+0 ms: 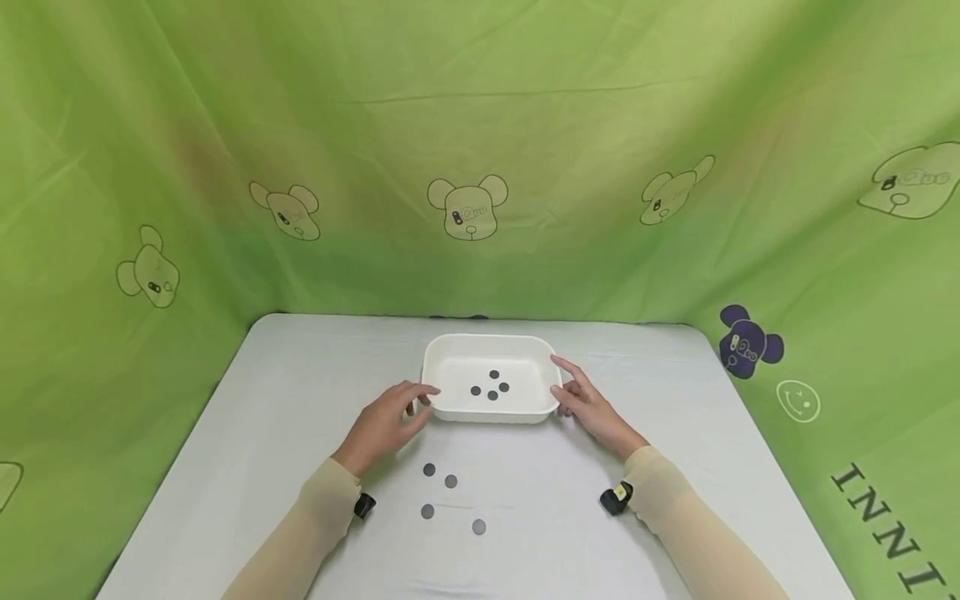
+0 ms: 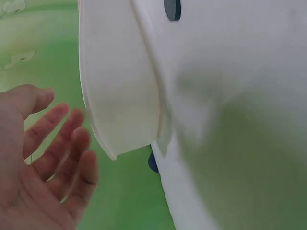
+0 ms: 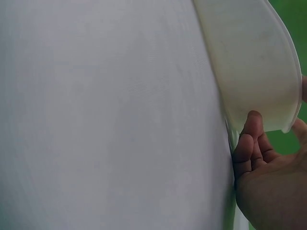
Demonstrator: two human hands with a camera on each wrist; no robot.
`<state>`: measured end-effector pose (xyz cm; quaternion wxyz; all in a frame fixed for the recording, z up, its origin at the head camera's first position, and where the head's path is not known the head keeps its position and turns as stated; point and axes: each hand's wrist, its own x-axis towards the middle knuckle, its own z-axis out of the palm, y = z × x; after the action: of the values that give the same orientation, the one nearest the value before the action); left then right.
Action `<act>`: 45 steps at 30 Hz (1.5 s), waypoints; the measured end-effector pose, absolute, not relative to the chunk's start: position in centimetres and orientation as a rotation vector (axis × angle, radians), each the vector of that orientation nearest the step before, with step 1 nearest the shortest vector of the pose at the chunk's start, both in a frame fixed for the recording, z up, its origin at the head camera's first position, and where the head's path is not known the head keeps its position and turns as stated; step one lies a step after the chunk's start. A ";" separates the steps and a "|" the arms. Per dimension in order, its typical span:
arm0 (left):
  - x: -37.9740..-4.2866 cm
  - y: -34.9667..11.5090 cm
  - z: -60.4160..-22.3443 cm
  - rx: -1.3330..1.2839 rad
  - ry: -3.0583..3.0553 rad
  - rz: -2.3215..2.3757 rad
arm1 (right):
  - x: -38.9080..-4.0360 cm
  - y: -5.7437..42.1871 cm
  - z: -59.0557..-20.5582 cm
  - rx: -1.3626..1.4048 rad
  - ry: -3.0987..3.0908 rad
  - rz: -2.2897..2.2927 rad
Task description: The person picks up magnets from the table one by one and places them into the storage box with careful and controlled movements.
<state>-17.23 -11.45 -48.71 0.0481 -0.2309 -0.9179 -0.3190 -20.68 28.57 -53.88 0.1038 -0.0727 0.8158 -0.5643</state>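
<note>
The white tray [image 1: 442, 354] sits between the hands, long axis running from one to the other. Left hand [image 1: 386, 423] is spread, just beside its left end; right hand [image 1: 588, 402] touches the right end with relaxed fingers. Smooth, rounded plastic; four flat grey discs [image 1: 491, 387] inside, four more discs [image 1: 450, 496] on the surface, nearer the wrists
</note>
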 end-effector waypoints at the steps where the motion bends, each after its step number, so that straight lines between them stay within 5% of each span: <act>1: -16.9 -11.6 -48.7 -0.708 -2.789 -0.970 | -20.7 28.5 -53.9 -0.211 2.407 -1.662; 45: -13.3 -13.7 -51.9 -0.905 -2.983 -0.724 | -20.5 28.5 -53.4 -0.178 2.428 -1.616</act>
<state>-13.28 -13.66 -51.85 -0.0293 -0.2826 -0.9317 -0.2261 -20.50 28.45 -53.41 0.1097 -0.0607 0.8258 -0.5498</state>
